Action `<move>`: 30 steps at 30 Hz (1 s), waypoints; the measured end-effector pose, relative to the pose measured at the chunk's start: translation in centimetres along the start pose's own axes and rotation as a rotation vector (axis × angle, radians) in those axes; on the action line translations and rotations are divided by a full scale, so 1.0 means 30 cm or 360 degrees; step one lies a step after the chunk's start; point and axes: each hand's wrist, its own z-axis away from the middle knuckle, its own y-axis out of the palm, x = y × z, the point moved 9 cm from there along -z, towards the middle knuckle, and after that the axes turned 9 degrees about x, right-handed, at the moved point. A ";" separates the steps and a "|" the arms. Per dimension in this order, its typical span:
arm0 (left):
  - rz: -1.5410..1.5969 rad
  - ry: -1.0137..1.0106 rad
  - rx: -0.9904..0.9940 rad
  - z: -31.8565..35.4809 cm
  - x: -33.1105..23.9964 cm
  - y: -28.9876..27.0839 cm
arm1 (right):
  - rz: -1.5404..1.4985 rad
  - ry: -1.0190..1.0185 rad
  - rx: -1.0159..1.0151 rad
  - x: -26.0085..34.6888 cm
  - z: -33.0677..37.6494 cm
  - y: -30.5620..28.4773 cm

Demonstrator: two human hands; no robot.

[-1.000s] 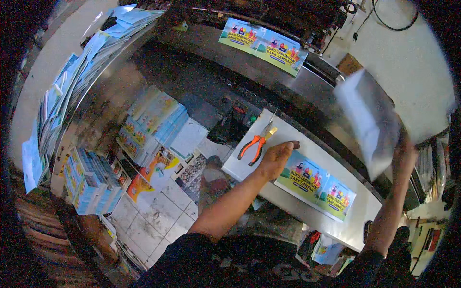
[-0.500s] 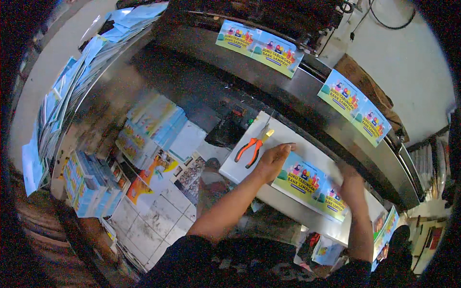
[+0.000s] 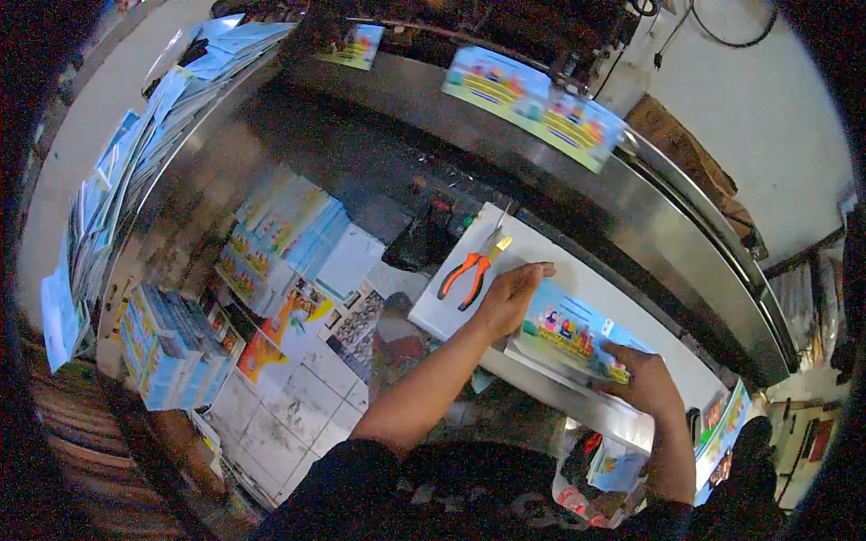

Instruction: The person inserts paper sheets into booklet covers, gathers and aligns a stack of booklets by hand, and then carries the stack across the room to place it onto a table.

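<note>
A printed sheet [image 3: 566,330] in light blue, green and yellow with small cartoon figures lies over a white board [image 3: 469,248] in front of me. My left hand [image 3: 512,302] is at the sheet's left edge, fingers pressed together. At the right end, my right hand [image 3: 645,383] grips the sheet between thumb and fingers. The sheet's middle and lower side look smeared by motion. Left of my left hand, pliers [image 3: 469,273] with orange and black handles lie on the board, apart from both hands.
Beyond the board runs a long metal machine rail [image 3: 686,243]; a matching sheet [image 3: 537,104] and another sheet [image 3: 352,47] lie along it. Stacks of printed sheets [image 3: 293,230] and bundled booklets [image 3: 171,347] stand at left. Many blue papers [image 3: 135,171] line the far-left ledge.
The sheets on the metal rail have shifted left. My right hand has come down onto the sheet's right end, and its lower side has blurred. My left hand has barely moved.
</note>
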 end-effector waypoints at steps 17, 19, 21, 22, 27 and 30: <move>-0.0029 0.0024 -0.0019 -0.012 0.009 0.010 | 0.0655 0.0400 -0.1256 -0.392 -0.241 -0.617; 0.0033 0.0009 -0.0023 -0.017 0.030 0.017 | 0.1000 0.0132 -0.1191 -0.251 -0.229 -0.494; 0.0091 -0.0027 -0.0023 -0.008 0.041 0.015 | 0.0585 0.0337 -0.0949 -0.274 -0.213 -0.378; 0.0101 -0.0034 0.0002 -0.014 0.029 0.026 | 0.0434 0.0362 -0.0886 -0.284 -0.176 -0.325; -0.0156 -0.0075 0.0084 -0.013 0.023 0.021 | 0.0326 0.0074 -0.0201 -0.098 -0.001 0.094; -0.0035 -0.0069 0.0030 -0.010 0.024 0.013 | 0.0313 0.0132 -0.0101 0.015 0.053 0.140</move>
